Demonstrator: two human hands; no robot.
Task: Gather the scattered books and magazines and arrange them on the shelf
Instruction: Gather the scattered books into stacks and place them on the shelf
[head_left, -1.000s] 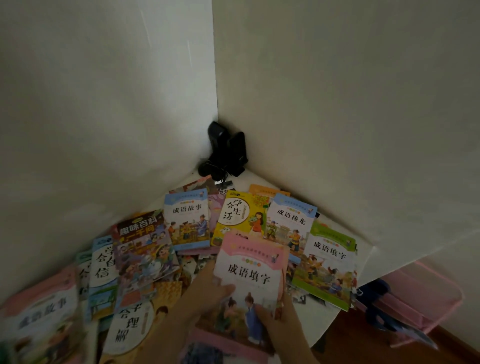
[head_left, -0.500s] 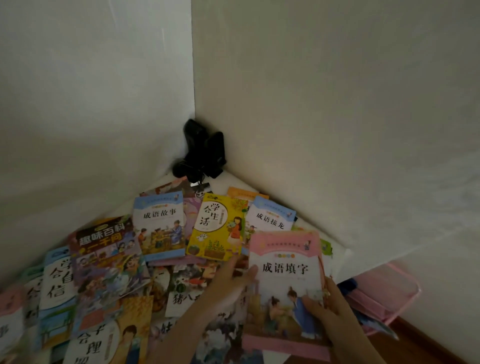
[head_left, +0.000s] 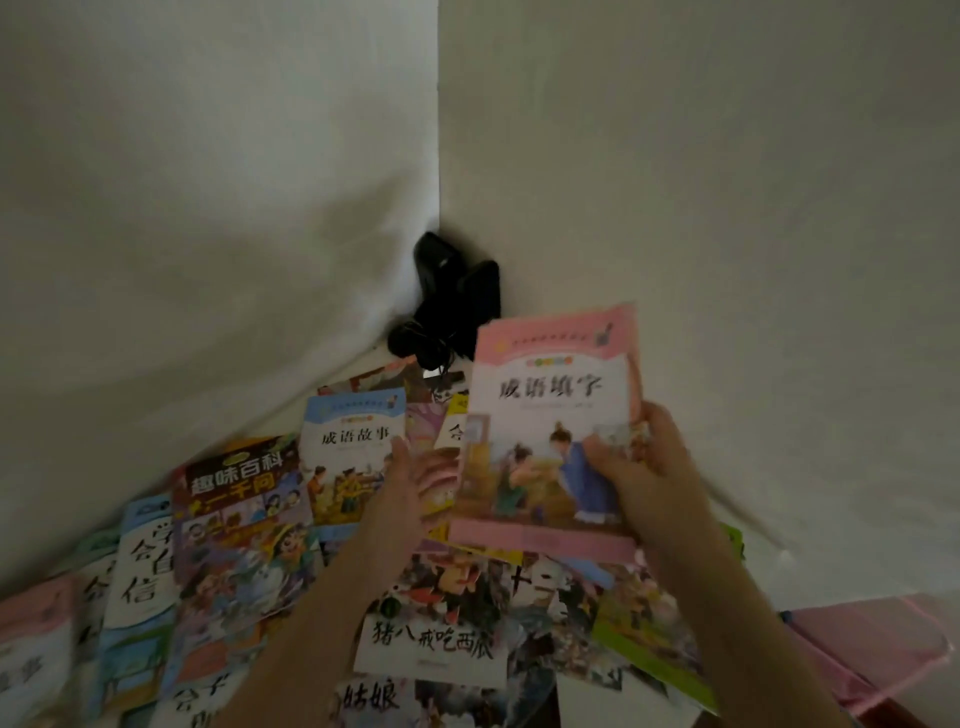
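The right hand grips the pink book by its right edge, raised above the scattered books. The left hand is released, fingers straight, beside the book's left edge.

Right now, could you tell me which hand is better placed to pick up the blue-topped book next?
Left. The left hand is open beside the blue-topped book, while the right hand grips the pink book.

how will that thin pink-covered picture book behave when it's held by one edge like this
The thin pink-covered picture book probably flexes rather than staying rigid: it looks like a slim softcover. Likely light, since the right hand holds it up by one edge alone. The cover may be slick, so it could slip.
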